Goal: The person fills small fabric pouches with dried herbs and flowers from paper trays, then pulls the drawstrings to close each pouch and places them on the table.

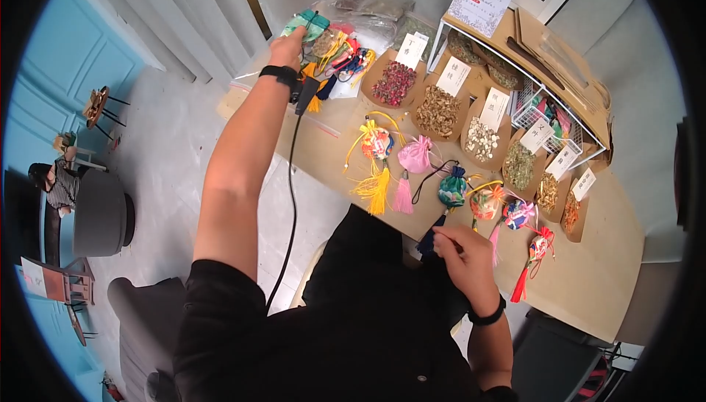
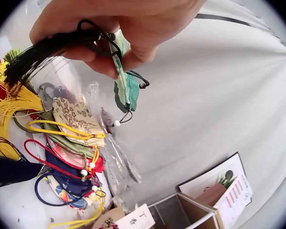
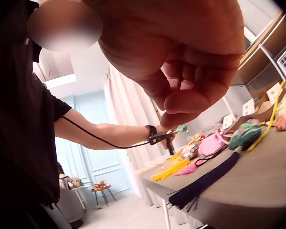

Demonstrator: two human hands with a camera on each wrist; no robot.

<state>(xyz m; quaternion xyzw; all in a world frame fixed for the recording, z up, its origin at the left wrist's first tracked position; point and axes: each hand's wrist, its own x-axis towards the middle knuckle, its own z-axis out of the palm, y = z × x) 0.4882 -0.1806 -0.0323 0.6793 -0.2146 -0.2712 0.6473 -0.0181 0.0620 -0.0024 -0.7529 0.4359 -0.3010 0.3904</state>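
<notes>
At the table's far left my left hand (image 1: pixel 285 50) pinches a flat green drawstring pouch (image 2: pixel 126 93) between thumb and fingers. Its black tassel (image 2: pixel 47 55) hangs across the hand in the left wrist view. Just beside it lies a pile of flat pouches, among them a beige floral pouch (image 2: pixel 78 117), with yellow, red and blue cords. My right hand (image 1: pixel 467 258) hovers by the near table edge, fingers loosely curled and holding nothing. Nearest to it are a filled teal pouch (image 1: pixel 453 190) with a navy tassel (image 3: pixel 209 181) and an orange floral pouch (image 1: pixel 486 202).
Filled pouches, including a pink pouch (image 1: pixel 415 154), line the near edge. Behind them stand several paper trays of dried plants, one with rosebuds (image 1: pixel 395 83), with white cards. A wooden shelf (image 1: pixel 529 56) stands at the back. A black cable (image 1: pixel 293 196) trails from my left wrist.
</notes>
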